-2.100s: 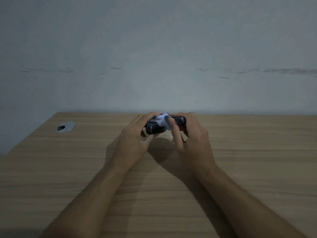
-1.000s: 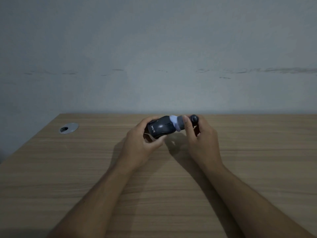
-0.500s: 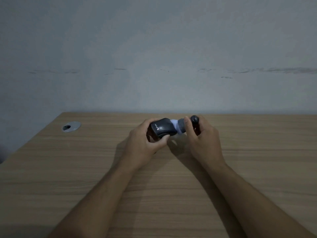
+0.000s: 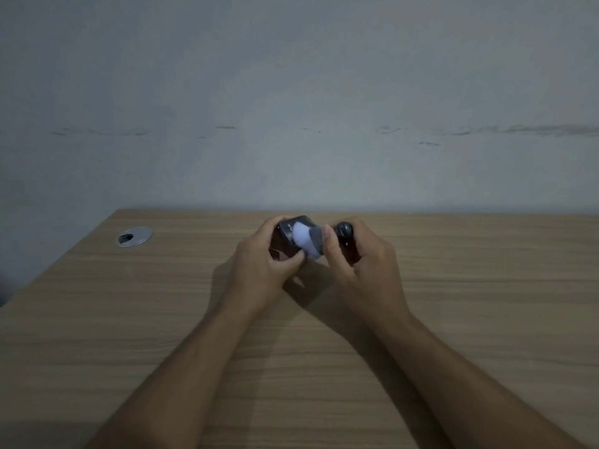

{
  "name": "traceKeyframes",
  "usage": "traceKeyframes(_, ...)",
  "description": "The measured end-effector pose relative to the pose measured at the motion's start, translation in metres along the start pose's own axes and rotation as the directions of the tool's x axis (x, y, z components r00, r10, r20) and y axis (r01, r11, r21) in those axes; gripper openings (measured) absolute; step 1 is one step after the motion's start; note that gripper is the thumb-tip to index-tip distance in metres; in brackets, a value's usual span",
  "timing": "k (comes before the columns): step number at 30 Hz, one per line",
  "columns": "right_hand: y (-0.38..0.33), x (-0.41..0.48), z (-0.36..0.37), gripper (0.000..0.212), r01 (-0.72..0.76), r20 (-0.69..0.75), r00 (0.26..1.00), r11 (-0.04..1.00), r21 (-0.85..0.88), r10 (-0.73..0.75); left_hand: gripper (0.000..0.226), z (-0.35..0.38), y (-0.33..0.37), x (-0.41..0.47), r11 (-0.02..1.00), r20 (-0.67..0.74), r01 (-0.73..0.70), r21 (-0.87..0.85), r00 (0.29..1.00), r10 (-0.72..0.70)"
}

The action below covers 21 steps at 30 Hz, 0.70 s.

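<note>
A small dark bottle-like object (image 4: 293, 233) with white lettering, a pale band (image 4: 304, 243) and a round black end (image 4: 344, 230) is held just above the wooden table (image 4: 129, 319) near its far edge. My left hand (image 4: 262, 270) grips the dark body from the left, thumb underneath. My right hand (image 4: 363, 264) grips the end with the round black knob, its thumb lying against the pale band. Most of the object is hidden by my fingers.
A round metal cable grommet (image 4: 134, 236) is set into the table at the far left. A plain grey wall (image 4: 291, 108) rises directly behind the table's far edge. The table's left edge runs diagonally toward me.
The object has turned in my hands: the dark body has tipped up and more of the pale band faces me. Both hands stay in nearly the same spot.
</note>
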State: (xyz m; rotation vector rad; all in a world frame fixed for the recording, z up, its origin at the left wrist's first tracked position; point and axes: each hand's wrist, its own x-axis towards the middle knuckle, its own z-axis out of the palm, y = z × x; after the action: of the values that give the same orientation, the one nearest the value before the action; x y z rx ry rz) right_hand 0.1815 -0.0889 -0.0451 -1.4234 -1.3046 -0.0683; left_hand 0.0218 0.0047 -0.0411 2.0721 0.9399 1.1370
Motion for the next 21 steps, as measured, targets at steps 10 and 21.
traceKeyframes(10,0.015,0.008,-0.01,0.023,-0.178,-0.082,0.981,0.984,0.003,0.177,0.054,0.0,-0.001,0.001,0.977,0.124,0.054,-0.208,0.992,-0.029)
traceKeyframes(21,0.026,0.009,-0.011,0.026,-0.202,-0.142,0.972,0.976,-0.085,0.189,0.06,0.002,-0.008,0.001,0.97,0.127,0.059,-0.236,0.991,-0.03)
